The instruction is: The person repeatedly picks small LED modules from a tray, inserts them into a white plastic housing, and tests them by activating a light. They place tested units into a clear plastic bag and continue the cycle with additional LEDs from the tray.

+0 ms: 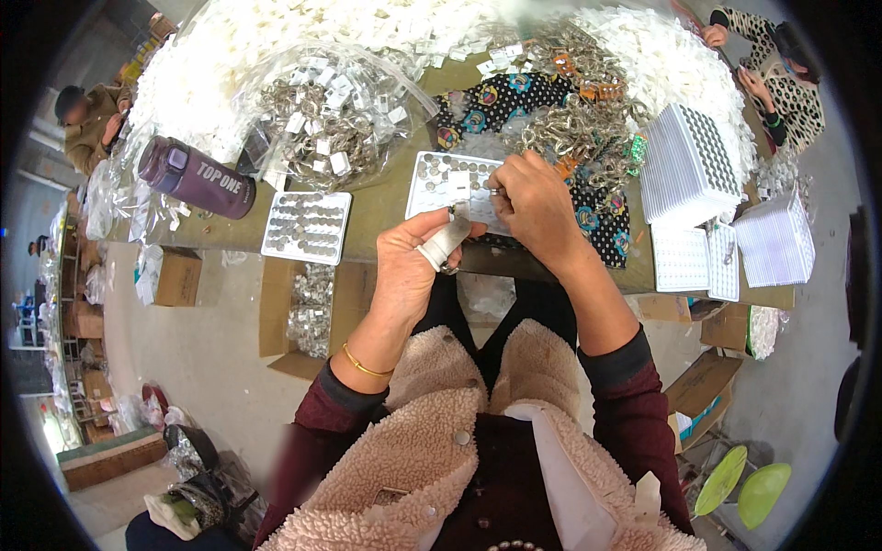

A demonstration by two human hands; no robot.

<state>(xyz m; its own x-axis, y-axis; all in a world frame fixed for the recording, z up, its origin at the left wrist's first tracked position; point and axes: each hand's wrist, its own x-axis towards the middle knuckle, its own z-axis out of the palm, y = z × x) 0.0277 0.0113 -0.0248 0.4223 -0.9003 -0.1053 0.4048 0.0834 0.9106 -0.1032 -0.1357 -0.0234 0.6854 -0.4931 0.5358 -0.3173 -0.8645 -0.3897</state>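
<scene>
My left hand (412, 259) is closed in front of the near edge of a white tray, with white wrapping (445, 242) around one finger. Something small is pinched at its fingertips, too hidden to name. Over the right part of that white tray (444, 208) hangs my right hand (540, 207), its thumb and fingers pressed together. What they hold, if anything, is covered by the fingers. Small round silver discs lie in the tray, along with a small white square piece (457, 186).
A second tray (337, 241) of silver discs lies left, beside a purple bottle (197, 179). Behind are a clear bag (363, 129) of metal rings, loose rings (570, 133) on dotted cloth (597, 204) and a white heap (367, 20). Stacked trays (675, 174) stand right. Two people sit across.
</scene>
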